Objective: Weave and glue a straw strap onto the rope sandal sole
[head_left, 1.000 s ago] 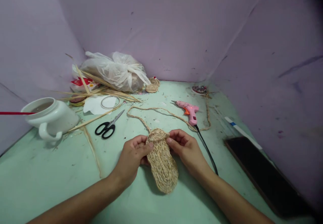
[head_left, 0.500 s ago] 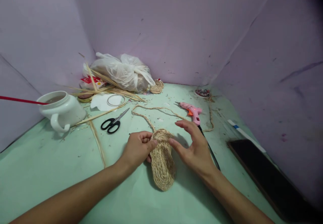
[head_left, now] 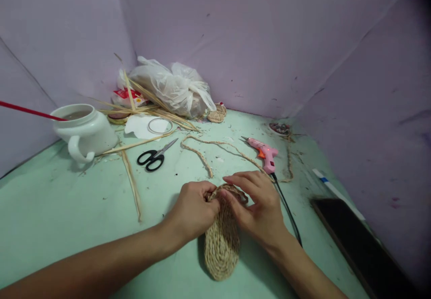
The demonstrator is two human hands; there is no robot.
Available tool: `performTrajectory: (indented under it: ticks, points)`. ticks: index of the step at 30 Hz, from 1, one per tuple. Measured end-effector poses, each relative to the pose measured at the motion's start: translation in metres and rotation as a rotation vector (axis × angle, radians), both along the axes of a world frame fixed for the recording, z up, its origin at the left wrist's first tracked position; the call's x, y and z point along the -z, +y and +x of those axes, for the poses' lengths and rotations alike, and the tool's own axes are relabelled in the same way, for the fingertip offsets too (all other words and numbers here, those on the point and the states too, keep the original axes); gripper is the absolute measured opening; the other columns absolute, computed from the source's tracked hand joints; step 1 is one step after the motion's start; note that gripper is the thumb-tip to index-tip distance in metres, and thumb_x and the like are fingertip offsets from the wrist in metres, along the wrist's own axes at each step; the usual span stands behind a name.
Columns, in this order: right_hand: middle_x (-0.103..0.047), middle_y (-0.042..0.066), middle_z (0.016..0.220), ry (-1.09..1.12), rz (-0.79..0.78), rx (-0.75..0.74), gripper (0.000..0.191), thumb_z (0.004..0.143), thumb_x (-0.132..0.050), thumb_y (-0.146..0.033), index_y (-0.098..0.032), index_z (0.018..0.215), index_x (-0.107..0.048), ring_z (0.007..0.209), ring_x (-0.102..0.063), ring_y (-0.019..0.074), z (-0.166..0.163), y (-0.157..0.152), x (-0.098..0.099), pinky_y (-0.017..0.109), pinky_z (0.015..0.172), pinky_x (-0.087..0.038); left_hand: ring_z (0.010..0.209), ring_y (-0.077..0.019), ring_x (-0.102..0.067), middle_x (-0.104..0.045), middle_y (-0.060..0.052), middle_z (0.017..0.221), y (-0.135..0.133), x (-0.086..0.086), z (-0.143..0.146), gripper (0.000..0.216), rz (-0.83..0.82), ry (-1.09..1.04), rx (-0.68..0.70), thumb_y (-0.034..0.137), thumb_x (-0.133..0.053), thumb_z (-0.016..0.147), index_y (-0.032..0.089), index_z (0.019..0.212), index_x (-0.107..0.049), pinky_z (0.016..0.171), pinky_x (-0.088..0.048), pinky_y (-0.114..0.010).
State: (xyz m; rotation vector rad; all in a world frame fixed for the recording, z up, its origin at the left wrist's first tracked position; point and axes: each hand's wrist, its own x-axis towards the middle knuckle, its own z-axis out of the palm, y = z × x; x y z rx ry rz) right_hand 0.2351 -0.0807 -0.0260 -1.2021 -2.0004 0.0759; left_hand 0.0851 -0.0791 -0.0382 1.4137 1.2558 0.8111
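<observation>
A small slipper (head_left: 222,249) of coiled straw braid lies lengthwise before me, its rounded end toward me. My left hand (head_left: 198,209) grips its far end from the left, thumb on top. From the right, my right hand (head_left: 254,202) pinches the braid at that same far end with thumb and fingers. A dark loop of braid shows between the hands; the fingers hide part of it. Just beyond the hands, a loose straw braid (head_left: 224,144) curves across the table, one end lying apart from the slipper. Right of this braid rests a pink glue gun (head_left: 266,154).
Black-handled scissors (head_left: 156,156) lie left of the braid. A white pot (head_left: 85,133) with a red stick (head_left: 30,110) stands far left. At the back are straw strips (head_left: 148,103) and a plastic bag (head_left: 175,85). A dark phone-like slab (head_left: 353,240) lies right, near the glue gun's cord (head_left: 289,213).
My right hand has closed onto the slipper's far end. The slipper has come nearer to me, leaving the loose braid's end visible beyond it. The camera view has shifted slightly.
</observation>
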Motion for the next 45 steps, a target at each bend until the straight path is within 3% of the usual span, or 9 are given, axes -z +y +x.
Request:
performTrajectory:
  ticks: [7, 17, 30, 42, 45]
  points:
    - [-0.066, 0.002, 0.066, -0.162, -0.13, 0.027, 0.009, 0.074, -0.059, -0.019, -0.019, 0.072, -0.067, 0.064, -0.055, 0.0186, -0.002, 0.002, -0.008, 0.035, 0.067, -0.034, 0.054, -0.0109, -0.044, -0.054, 0.001, 0.058, 0.0, -0.001, 0.0, 0.018, -0.008, 0.088, -0.014, 0.023, -0.048, 0.07, 0.014, 0.071, -0.064, 0.048, -0.033, -0.022]
    - [-0.065, 0.003, 0.07, -0.185, -0.004, 0.05, 0.007, 0.074, -0.059, -0.018, -0.019, 0.076, -0.066, 0.065, -0.054, 0.0186, -0.002, -0.001, -0.009, 0.035, 0.066, -0.032, 0.055, -0.0112, -0.045, -0.056, 0.0, 0.059, -0.001, -0.001, 0.0, 0.018, 0.012, 0.122, -0.015, 0.022, -0.047, 0.071, 0.015, 0.072, -0.064, 0.049, -0.032, -0.023]
    - [-0.066, 0.002, 0.065, -0.331, -0.041, 0.041, 0.013, 0.077, -0.056, -0.02, -0.02, 0.072, -0.068, 0.064, -0.056, 0.0189, -0.004, 0.002, -0.012, 0.038, 0.072, -0.03, 0.057, -0.0119, -0.049, -0.058, 0.0, 0.061, -0.002, 0.001, -0.002, 0.018, 0.057, 0.126, -0.004, 0.022, -0.047, 0.074, 0.016, 0.075, -0.064, 0.051, -0.035, -0.022]
    - [-0.064, 0.0, 0.059, -0.263, -0.013, 0.061, 0.012, 0.074, -0.057, -0.015, -0.02, 0.065, -0.065, 0.058, -0.051, 0.0175, -0.009, -0.002, -0.007, 0.036, 0.069, -0.029, 0.056, -0.012, -0.05, -0.06, 0.0, 0.061, -0.003, 0.001, -0.003, 0.016, 0.075, 0.096, -0.029, 0.019, -0.049, 0.071, 0.015, 0.072, -0.065, 0.051, -0.037, -0.022]
    - [-0.065, 0.0, 0.063, -0.263, -0.028, 0.076, 0.005, 0.074, -0.06, -0.02, -0.02, 0.074, -0.065, 0.061, -0.054, 0.0184, -0.008, -0.002, -0.009, 0.037, 0.071, -0.031, 0.057, -0.0122, -0.051, -0.06, 0.0, 0.06, -0.001, 0.002, -0.002, 0.013, 0.041, 0.045, -0.041, 0.019, -0.052, 0.069, 0.015, 0.07, -0.065, 0.05, -0.038, -0.021]
